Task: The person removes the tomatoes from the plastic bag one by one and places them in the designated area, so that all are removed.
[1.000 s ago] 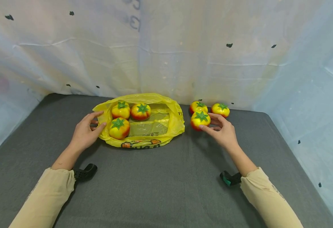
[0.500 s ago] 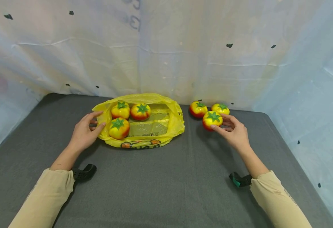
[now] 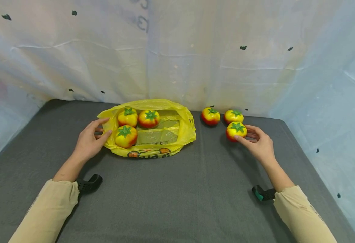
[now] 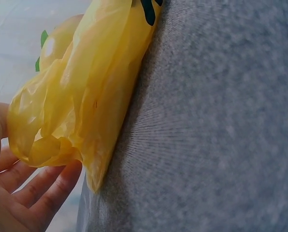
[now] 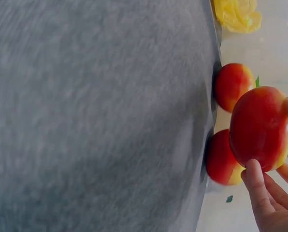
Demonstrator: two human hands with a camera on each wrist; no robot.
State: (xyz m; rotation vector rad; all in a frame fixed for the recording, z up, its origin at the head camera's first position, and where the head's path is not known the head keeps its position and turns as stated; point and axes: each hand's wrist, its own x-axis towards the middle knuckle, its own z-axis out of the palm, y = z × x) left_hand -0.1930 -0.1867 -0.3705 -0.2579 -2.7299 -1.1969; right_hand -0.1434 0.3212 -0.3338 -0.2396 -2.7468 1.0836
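Observation:
My right hand [image 3: 260,145] grips a yellow-red toy tomato [image 3: 236,131] with a green star-shaped top, thumb at the near side and fingers at the far right. In the right wrist view this tomato [image 5: 260,128] is held off the grey table. Just behind it sit two like tomatoes, one at the left [image 3: 210,116] and one at the right [image 3: 233,116]. My left hand [image 3: 89,140] holds the left rim of a yellow plastic bag [image 3: 184,135] between thumb and fingers. Inside the bag's wide mouth lie three tomatoes [image 3: 126,136], grouped at its left.
A grey cloth-covered table [image 3: 165,195] runs under everything. Pale plastic sheeting [image 3: 177,67] with dark marks rises behind it and along both sides. Black wrist devices are worn on the left wrist [image 3: 89,184] and the right wrist [image 3: 263,193].
My right hand has moved right with its tomato, from in front of the left loose tomato to in front of the right one. My left hand and the bag have stayed put.

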